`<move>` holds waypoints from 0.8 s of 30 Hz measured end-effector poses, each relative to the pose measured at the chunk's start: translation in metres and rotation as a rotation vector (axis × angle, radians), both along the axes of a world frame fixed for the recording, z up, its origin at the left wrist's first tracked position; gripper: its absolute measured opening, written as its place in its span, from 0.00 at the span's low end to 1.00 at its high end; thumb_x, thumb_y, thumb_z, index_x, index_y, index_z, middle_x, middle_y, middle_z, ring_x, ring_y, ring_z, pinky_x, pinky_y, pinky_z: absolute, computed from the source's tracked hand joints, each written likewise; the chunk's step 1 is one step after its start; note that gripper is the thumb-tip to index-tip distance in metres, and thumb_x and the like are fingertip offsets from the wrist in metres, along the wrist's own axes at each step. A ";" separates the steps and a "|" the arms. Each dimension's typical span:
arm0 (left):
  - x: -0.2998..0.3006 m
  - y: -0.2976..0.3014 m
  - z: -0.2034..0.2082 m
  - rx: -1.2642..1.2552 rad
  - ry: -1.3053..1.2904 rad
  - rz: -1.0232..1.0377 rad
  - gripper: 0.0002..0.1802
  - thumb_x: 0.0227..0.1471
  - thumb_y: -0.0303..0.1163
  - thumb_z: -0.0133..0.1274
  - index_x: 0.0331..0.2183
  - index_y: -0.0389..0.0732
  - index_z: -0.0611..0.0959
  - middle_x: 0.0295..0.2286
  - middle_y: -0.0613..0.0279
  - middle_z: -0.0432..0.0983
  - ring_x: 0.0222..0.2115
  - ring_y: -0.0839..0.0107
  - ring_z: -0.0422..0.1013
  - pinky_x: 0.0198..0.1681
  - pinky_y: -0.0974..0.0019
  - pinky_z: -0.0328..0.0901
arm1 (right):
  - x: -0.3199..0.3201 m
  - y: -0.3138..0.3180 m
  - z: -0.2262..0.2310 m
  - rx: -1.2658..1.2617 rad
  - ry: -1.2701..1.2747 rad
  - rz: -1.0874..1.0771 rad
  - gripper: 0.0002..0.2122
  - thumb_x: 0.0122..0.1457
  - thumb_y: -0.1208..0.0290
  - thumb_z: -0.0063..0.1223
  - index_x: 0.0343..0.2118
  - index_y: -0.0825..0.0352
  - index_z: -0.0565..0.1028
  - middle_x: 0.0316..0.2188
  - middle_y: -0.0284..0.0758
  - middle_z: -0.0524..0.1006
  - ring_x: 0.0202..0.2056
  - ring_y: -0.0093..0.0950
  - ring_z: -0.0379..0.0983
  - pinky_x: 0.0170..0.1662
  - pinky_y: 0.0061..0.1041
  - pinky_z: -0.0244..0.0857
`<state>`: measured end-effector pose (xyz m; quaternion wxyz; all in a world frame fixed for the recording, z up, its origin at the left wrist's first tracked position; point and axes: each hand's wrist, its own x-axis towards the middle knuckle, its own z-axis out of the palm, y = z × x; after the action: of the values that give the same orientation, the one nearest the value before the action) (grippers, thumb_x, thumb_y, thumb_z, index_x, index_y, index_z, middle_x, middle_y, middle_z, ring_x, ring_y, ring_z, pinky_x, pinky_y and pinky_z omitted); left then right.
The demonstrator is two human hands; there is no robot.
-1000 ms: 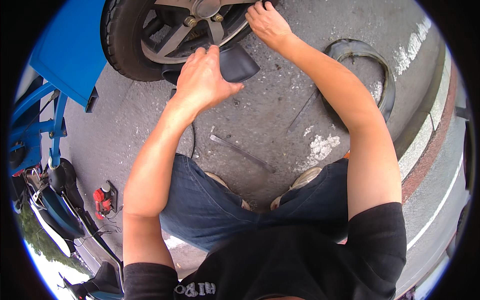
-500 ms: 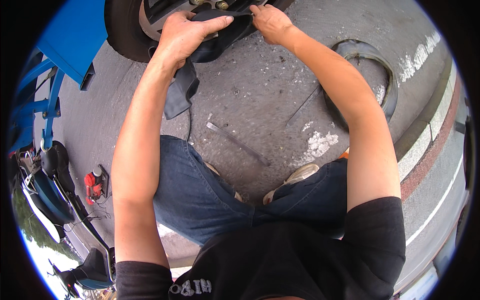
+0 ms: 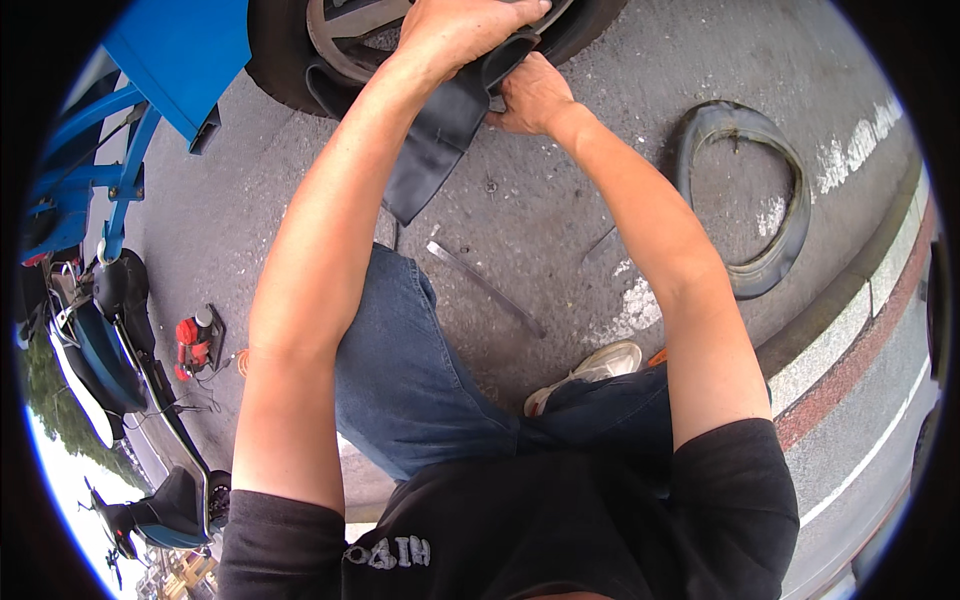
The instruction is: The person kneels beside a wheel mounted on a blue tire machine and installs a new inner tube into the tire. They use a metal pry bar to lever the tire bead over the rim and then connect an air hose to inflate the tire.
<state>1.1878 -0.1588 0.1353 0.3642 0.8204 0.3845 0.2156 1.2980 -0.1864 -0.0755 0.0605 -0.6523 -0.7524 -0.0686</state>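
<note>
A wheel with a black tire (image 3: 280, 60) stands at the top edge, partly cut off. A limp, flattened black inner tube (image 3: 432, 150) lies along its lower side, one flap hanging toward my knees. My left hand (image 3: 455, 35) is closed over the tube's upper part against the wheel, thumb pointing right; its other fingers are mostly hidden. Just below and to the right, my right hand (image 3: 535, 97) grips the tube's right end from underneath, with the fingertips partly hidden behind the rubber.
A flat metal tire lever (image 3: 485, 287) lies on the asphalt before my feet. Right of my arm lies another black inner tube (image 3: 800, 210), near the curb (image 3: 850, 320). Left are a blue metal frame (image 3: 175, 70), a red power tool (image 3: 195, 342) and a scooter (image 3: 100, 350).
My left hand has shifted right along the wheel. My right hand has dropped lower, under the tube's edge. More of the hanging tube flap shows, and the view has shifted slightly.
</note>
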 end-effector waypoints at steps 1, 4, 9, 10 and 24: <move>0.016 0.000 -0.003 0.031 0.100 0.050 0.35 0.48 0.49 0.66 0.48 0.29 0.82 0.41 0.41 0.83 0.43 0.52 0.79 0.49 0.56 0.71 | -0.004 -0.002 -0.004 0.096 -0.008 0.016 0.31 0.58 0.46 0.54 0.61 0.60 0.74 0.64 0.37 0.69 0.68 0.35 0.58 0.71 0.37 0.47; 0.045 -0.005 -0.030 -0.085 0.407 -0.046 0.37 0.49 0.57 0.65 0.41 0.27 0.83 0.37 0.42 0.82 0.39 0.54 0.79 0.44 0.58 0.71 | -0.023 -0.001 -0.014 0.066 1.067 0.239 0.29 0.67 0.51 0.47 0.68 0.57 0.62 0.69 0.34 0.61 0.70 0.32 0.54 0.72 0.35 0.46; 0.082 -0.006 -0.079 -0.137 0.486 -0.094 0.38 0.52 0.62 0.61 0.39 0.30 0.87 0.42 0.42 0.83 0.46 0.55 0.79 0.51 0.57 0.70 | -0.031 -0.011 -0.019 0.215 1.020 0.083 0.27 0.69 0.55 0.49 0.67 0.58 0.61 0.68 0.33 0.62 0.68 0.32 0.56 0.70 0.35 0.51; 0.084 -0.007 -0.085 -0.068 0.571 -0.174 0.39 0.53 0.63 0.59 0.41 0.30 0.87 0.45 0.42 0.81 0.50 0.55 0.77 0.54 0.56 0.68 | -0.031 -0.012 -0.018 0.127 0.994 0.054 0.27 0.68 0.55 0.50 0.67 0.58 0.62 0.67 0.34 0.63 0.68 0.33 0.57 0.70 0.35 0.51; -0.210 0.012 -0.028 0.583 0.777 -0.185 0.12 0.56 0.28 0.57 0.42 0.33 0.82 0.36 0.45 0.80 0.40 0.44 0.76 0.43 0.51 0.71 | -0.072 -0.012 0.018 0.190 0.975 0.147 0.30 0.53 0.56 0.67 0.57 0.65 0.74 0.55 0.47 0.75 0.58 0.46 0.69 0.64 0.41 0.60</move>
<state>0.9779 -0.1467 0.1077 -0.0334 0.9385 0.3411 -0.0408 1.2256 -0.1979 -0.0571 0.4687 -0.5453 -0.6711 0.1806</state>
